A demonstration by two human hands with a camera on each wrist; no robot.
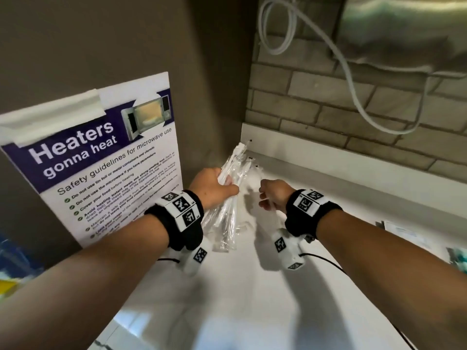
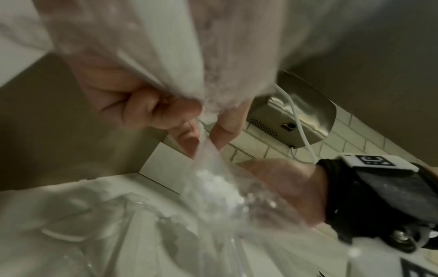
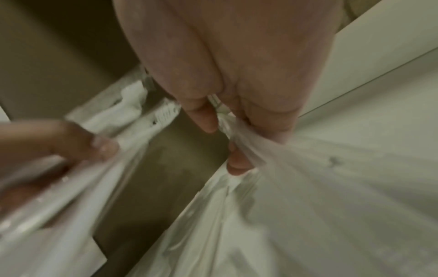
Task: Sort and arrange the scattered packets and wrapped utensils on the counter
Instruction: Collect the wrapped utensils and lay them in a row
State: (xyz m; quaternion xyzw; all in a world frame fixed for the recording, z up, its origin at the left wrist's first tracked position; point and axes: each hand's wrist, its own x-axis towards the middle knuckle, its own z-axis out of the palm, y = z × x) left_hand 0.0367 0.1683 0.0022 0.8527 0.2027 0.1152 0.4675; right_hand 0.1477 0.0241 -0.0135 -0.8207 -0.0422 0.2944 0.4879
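Note:
A bundle of clear-wrapped white plastic utensils (image 1: 227,210) is gripped in my left hand (image 1: 214,188) over the back left corner of the white counter (image 1: 252,299), its ends pointing at the corner. My right hand (image 1: 274,195) is just to its right with the fingers curled. In the right wrist view the right hand's fingertips (image 3: 206,120) pinch a clear wrapper (image 3: 296,168), while the left hand (image 3: 71,150) holds the bundle (image 3: 132,105) at the left. The left wrist view is blurred: fingers (image 2: 142,106) curl round plastic wrap (image 2: 213,180), with the right hand (image 2: 284,187) behind.
A microwave safety poster (image 1: 101,160) leans on the left wall. Behind the counter is a brick wall (image 1: 328,97) with a steel dispenser (image 1: 404,29) and a white cable (image 1: 348,72). Flat packets (image 1: 404,233) lie at the counter's right edge.

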